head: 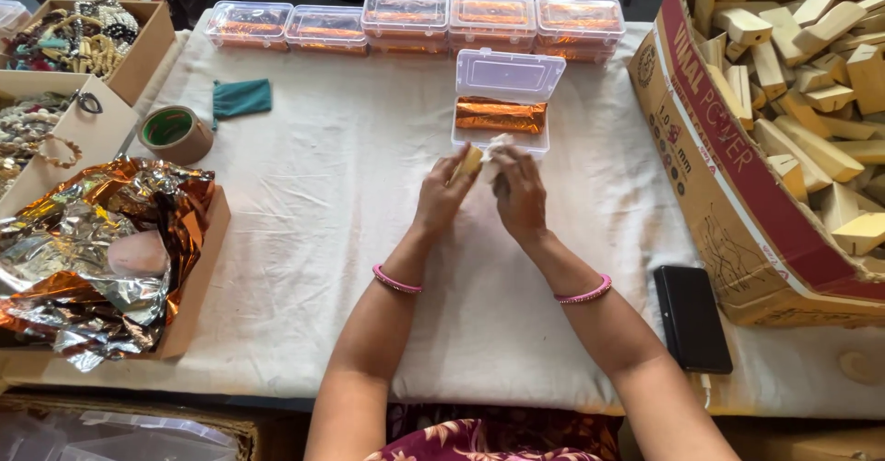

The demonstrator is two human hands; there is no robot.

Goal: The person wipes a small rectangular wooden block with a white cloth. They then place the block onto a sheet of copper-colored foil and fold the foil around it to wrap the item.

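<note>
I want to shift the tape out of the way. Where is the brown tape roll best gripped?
Grip the brown tape roll across its outer rim, from above. It lies flat on the cloth with its hole facing up, and the sides stand free of the green pouch and cardboard tray.

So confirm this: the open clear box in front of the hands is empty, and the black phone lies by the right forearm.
Wrong on one point: the open clear box already holds a foil-wrapped piece, as the head view shows. The black phone does lie by the right forearm.
</note>
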